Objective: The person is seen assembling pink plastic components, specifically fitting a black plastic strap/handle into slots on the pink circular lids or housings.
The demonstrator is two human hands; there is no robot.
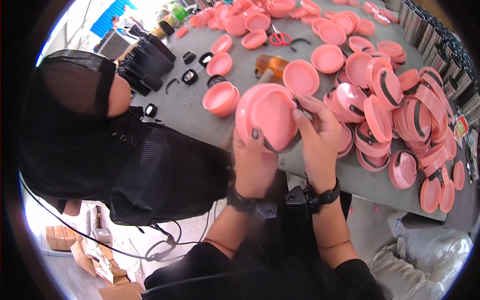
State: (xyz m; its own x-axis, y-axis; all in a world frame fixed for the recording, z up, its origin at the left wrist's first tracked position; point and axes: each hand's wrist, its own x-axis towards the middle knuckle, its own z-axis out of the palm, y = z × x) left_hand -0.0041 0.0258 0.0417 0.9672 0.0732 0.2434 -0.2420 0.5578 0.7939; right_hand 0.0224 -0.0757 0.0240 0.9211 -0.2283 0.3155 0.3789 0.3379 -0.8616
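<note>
Over the table's near edge, I hold a round pink plastic shell (pixel 272 117) in both hands, tilted up. My left hand (pixel 256 162) grips its lower left rim, with the thumb on the front face. My right hand (pixel 322 132) closes on the right rim, thumb and fingertips pressing by a dark curved strip (pixel 286 148) that runs along the lower right edge. Part of the strip is hidden by my fingers. Just behind the shell are a shallow pink dish (pixel 301 78) and an amber-handled tool (pixel 271 65), partly covered.
A heap of pink shells with black strips (pixel 390 90) covers the table's right side. More pink dishes (pixel 235 25), red-handled scissors (pixel 280 38) and small black rings (pixel 190 76) lie farther off. A person in black (pixel 170 170) sits close at left. Plastic bags (pixel 420 250) lie below right.
</note>
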